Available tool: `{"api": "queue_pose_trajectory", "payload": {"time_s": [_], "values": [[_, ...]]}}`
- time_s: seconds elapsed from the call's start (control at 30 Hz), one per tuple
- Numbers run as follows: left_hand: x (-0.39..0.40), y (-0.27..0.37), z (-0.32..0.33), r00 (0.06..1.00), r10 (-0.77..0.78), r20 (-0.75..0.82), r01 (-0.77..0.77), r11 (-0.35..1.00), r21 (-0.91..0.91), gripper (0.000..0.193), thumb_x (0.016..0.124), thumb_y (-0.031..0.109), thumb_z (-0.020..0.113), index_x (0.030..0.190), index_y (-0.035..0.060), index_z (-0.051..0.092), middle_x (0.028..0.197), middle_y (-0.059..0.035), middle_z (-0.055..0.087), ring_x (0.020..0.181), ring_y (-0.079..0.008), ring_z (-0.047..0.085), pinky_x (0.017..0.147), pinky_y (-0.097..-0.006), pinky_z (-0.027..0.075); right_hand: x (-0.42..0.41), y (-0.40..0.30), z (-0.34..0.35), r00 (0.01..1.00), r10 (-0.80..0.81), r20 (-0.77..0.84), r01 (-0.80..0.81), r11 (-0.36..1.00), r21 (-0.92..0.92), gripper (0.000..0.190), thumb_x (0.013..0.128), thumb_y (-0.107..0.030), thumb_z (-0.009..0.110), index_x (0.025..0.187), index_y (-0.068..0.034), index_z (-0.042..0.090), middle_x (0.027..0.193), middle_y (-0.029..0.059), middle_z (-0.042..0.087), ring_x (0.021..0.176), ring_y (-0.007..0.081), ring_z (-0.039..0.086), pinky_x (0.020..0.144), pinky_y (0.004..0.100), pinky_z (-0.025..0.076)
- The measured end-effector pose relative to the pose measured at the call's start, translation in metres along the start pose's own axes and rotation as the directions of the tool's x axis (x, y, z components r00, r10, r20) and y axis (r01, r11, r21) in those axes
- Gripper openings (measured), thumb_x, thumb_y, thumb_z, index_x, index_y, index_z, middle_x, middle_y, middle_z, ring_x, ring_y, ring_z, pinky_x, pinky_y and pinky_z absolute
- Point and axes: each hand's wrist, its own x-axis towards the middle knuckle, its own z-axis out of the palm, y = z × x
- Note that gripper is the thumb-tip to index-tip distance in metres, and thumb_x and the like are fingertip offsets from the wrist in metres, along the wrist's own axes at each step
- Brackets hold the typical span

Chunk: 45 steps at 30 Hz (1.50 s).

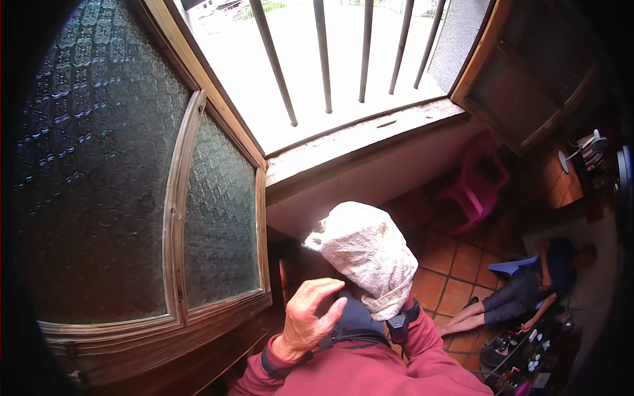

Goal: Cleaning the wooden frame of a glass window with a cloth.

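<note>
A crumpled white towel [369, 252] covers my right hand, whose fingers are hidden beneath it. Just below the cloth, a black strap with a small dark device [397, 326] circles my right wrist. My left hand [315, 310] is raised to the left of the towel, empty, its thumb apart from its curved fingers. Ahead of me is a window opening with a pale, worn sill [366, 136] and upright metal bars [324, 59]. A wooden casement with patterned glass [223, 218] stands swung inward on my left.
Another casement [525, 94] hangs inward on the right. A pink plastic chair [475, 190] stands under the window on the tiled floor [450, 282]. At right, a person [520, 292] sits on a blue chair [512, 266] beside a dark table [545, 341] with cups. A white fan [564, 161] stands beyond.
</note>
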Motion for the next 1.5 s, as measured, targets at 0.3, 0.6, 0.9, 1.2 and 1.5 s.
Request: {"api": "queue_pose_trajectory", "payload": {"time_s": [0.3,0.6,0.9,1.2,1.5], "values": [[0.003,-0.019,0.030,0.994,-0.109,-0.005,0.109,0.994,0.018,0.032,0.075,0.016,0.078,0.098,-0.0003,0.062,0.095,-0.0103,0.062,0.081,-0.0169,0.061,0.072,-0.0276,0.049,-0.009,0.014,0.004,0.991,0.111,0.069,-0.111,0.994,-0.018,0.031,0.093,-0.016,0.048,0.120,-0.001,0.057,0.119,0.0122,0.057,0.092,0.0209,0.062,0.085,0.0307,0.052],[0.017,-0.042,0.050,0.907,-0.383,0.175,0.397,0.917,-0.049,0.033,0.078,0.025,0.078,0.077,-0.0021,0.060,0.070,-0.0066,0.063,0.061,-0.0115,0.057,0.059,-0.0267,0.046,-0.015,0.017,-0.004,0.997,0.062,0.035,-0.062,0.998,-0.009,0.035,0.096,-0.021,0.045,0.122,-0.001,0.055,0.121,0.0116,0.056,0.092,0.0200,0.062,0.085,0.0300,0.052],[0.015,-0.028,0.039,0.907,-0.396,0.145,0.422,0.851,-0.314,0.021,0.086,0.012,0.068,0.073,0.0023,0.056,0.066,0.0032,0.054,0.059,-0.0033,0.047,0.054,-0.0199,0.038,-0.016,0.023,-0.003,0.998,0.058,0.010,-0.059,0.997,0.050,0.038,0.098,-0.026,0.043,0.125,-0.001,0.053,0.122,0.0111,0.055,0.092,0.0191,0.062,0.086,0.0292,0.052],[0.006,-0.006,0.027,0.973,-0.153,0.175,0.221,0.840,-0.496,0.017,0.084,0.005,0.061,0.072,0.0035,0.050,0.072,-0.0010,0.052,0.068,-0.0078,0.048,0.063,-0.0250,0.041,-0.009,0.001,-0.105,0.966,0.002,-0.258,-0.207,0.599,-0.773,0.044,0.092,-0.016,0.057,0.132,-0.001,0.048,0.113,0.0084,0.057,0.095,0.0185,0.062,0.085,0.0309,0.053],[-0.023,-0.016,0.011,0.851,-0.469,0.235,0.488,0.539,-0.686,0.007,0.091,0.006,0.059,0.086,0.0002,0.059,0.087,-0.0026,0.061,0.082,-0.0091,0.057,0.074,-0.0257,0.048,0.010,0.003,0.015,0.901,-0.079,0.427,0.363,0.676,-0.642,0.060,0.092,-0.049,0.049,0.129,-0.002,0.052,0.113,0.0153,0.059,0.106,0.0292,0.058,0.096,0.0393,0.043]]}}
